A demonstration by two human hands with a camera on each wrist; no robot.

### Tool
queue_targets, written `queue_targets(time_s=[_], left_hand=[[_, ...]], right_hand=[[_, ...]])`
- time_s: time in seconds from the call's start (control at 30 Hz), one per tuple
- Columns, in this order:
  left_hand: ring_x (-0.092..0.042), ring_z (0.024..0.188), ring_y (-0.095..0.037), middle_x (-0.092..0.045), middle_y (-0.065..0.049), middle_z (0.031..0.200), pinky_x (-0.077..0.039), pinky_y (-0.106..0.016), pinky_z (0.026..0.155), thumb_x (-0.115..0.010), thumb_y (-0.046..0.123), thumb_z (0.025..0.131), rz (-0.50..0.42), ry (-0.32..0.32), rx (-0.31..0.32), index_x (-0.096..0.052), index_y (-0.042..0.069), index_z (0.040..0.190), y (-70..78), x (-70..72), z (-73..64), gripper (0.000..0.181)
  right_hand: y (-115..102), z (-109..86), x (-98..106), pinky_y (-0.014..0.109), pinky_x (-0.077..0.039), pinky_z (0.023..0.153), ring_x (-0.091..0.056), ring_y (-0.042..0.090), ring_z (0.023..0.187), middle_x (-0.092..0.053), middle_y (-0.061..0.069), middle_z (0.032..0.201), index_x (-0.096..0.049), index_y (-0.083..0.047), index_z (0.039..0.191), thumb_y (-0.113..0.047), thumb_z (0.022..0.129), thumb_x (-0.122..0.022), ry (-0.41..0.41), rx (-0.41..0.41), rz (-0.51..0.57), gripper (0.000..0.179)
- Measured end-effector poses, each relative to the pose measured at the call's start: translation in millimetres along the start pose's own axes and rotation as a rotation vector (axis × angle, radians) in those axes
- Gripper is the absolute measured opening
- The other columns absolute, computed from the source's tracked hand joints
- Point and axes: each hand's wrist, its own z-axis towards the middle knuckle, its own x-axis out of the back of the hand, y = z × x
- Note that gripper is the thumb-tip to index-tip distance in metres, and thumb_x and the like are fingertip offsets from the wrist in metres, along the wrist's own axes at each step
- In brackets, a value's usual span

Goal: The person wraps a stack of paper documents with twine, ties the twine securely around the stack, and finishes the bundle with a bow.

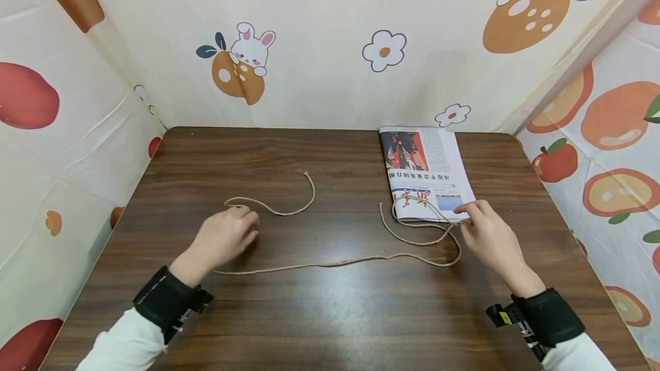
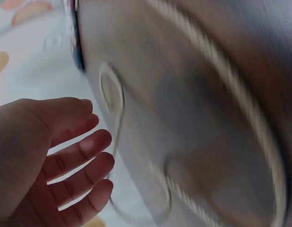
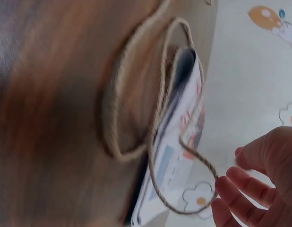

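A thin tan twine rope (image 1: pixel 330 264) winds across the wooden table. One end curls up beyond my left hand (image 1: pixel 222 237); the rope's bend on that side is partly hidden by the hand. In the left wrist view, the fingers (image 2: pixel 89 145) are loosely bent with nothing between them, and the rope (image 2: pixel 240 97) lies beyond. Loops at the other side overlap the near edge of a folded newspaper (image 1: pixel 428 179). My right hand (image 1: pixel 487 236) is beside these loops. Its fingertips (image 3: pixel 224 186) meet a bend of the rope (image 3: pixel 158 182), with thumb and fingers apart.
The brown wooden table (image 1: pixel 335 325) has its back edge against a pale patterned curtain (image 1: pixel 319 44). Fruit-print cloth (image 1: pixel 619 188) hangs on the right, with a similar sheet (image 1: pixel 67 159) on the left. The newspaper sits at the back right.
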Motion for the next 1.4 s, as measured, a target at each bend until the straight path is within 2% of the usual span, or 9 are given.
queue_targets(time_s=[0.2, 0.37, 0.53, 0.87, 0.97, 1.1, 1.2, 1.4], left_hand=[[-0.054, 0.065, -0.018, -0.053, 0.002, 0.073, -0.046, -0.034, 0.058, -0.075, 0.022, 0.071, -0.004, -0.054, -0.107, -0.056, 0.015, 0.075, 34.1, -16.2, 6.4, 0.021], [-0.053, 0.065, -0.017, -0.051, 0.003, 0.072, -0.045, -0.034, 0.058, -0.074, 0.024, 0.07, -0.051, -0.09, -0.147, -0.056, 0.015, 0.074, 53.0, -27.4, 10.0, 0.021], [-0.053, 0.065, -0.017, -0.05, 0.003, 0.071, -0.044, -0.032, 0.057, -0.073, 0.022, 0.071, -0.064, -0.123, -0.171, -0.056, 0.016, 0.073, 62.3, -34.7, 14.6, 0.019], [-0.05, 0.061, -0.011, -0.046, 0.007, 0.068, -0.041, -0.028, 0.052, -0.073, 0.028, 0.073, -0.089, -0.154, -0.215, -0.052, 0.019, 0.07, 69.8, -36.5, 15.0, 0.022], [-0.048, 0.06, -0.01, -0.045, 0.008, 0.067, -0.039, -0.026, 0.051, -0.073, 0.026, 0.073, -0.092, -0.16, -0.223, -0.051, 0.019, 0.07, 70.8, -38.9, 13.6, 0.024], [-0.052, 0.06, -0.012, -0.049, 0.007, 0.067, -0.041, -0.027, 0.051, -0.072, 0.02, 0.074, -0.08, -0.134, -0.205, -0.052, 0.018, 0.07, 65.5, -43.4, 11.7, 0.021], [-0.054, 0.058, -0.013, -0.05, 0.007, 0.067, -0.042, -0.029, 0.05, -0.072, 0.018, 0.074, -0.067, -0.111, -0.16, -0.051, 0.018, 0.069, 55.4, -45.3, 10.4, 0.021], [-0.047, 0.053, -0.009, -0.046, 0.008, 0.064, -0.037, -0.026, 0.047, -0.073, 0.016, 0.073, -0.044, -0.087, -0.051, -0.047, 0.018, 0.068, 29.6, -42.9, 9.0, 0.026]], right_hand=[[-2.2, -4.6, -18.8, 0.037, -0.042, 0.052, -0.054, 0.021, 0.065, -0.055, 0.009, 0.082, -0.061, -0.004, 0.091, -0.002, 0.07, -0.068, -0.026, 0.127, -0.019, 0.023], [0.0, -10.1, -29.5, 0.037, -0.043, 0.055, -0.054, 0.022, 0.067, -0.056, 0.009, 0.081, -0.064, -0.003, 0.091, -0.001, 0.068, -0.071, -0.087, 0.139, -0.035, 0.025], [3.1, -9.9, -34.7, 0.036, -0.041, 0.055, -0.052, 0.021, 0.066, -0.054, 0.009, 0.08, -0.064, -0.002, 0.092, 0.0, 0.066, -0.073, -0.111, 0.145, -0.059, 0.027], [3.3, -6.1, -40.8, 0.037, -0.04, 0.054, -0.05, 0.022, 0.063, -0.053, 0.008, 0.077, -0.062, -0.004, 0.088, -0.003, 0.067, -0.075, -0.157, 0.112, -0.088, 0.024], [2.5, -6.1, -43.2, 0.035, -0.04, 0.052, -0.05, 0.022, 0.061, -0.052, 0.007, 0.074, -0.06, -0.005, 0.082, -0.003, 0.069, -0.075, -0.156, 0.112, -0.09, 0.021], [0.6, -6.6, -46.4, 0.034, -0.039, 0.051, -0.049, 0.021, 0.059, -0.05, 0.006, 0.072, -0.057, -0.006, 0.079, -0.003, 0.069, -0.074, -0.149, 0.119, -0.09, 0.019], [-1.1, -6.5, -47.1, 0.034, -0.038, 0.05, -0.049, 0.021, 0.058, -0.05, 0.005, 0.071, -0.056, -0.007, 0.078, -0.003, 0.07, -0.074, -0.145, 0.12, -0.088, 0.02], [0.2, -5.8, -47.7, 0.034, -0.037, 0.05, -0.049, 0.02, 0.057, -0.05, 0.005, 0.071, -0.055, -0.007, 0.077, -0.003, 0.069, -0.074, -0.124, 0.134, -0.103, 0.021]])
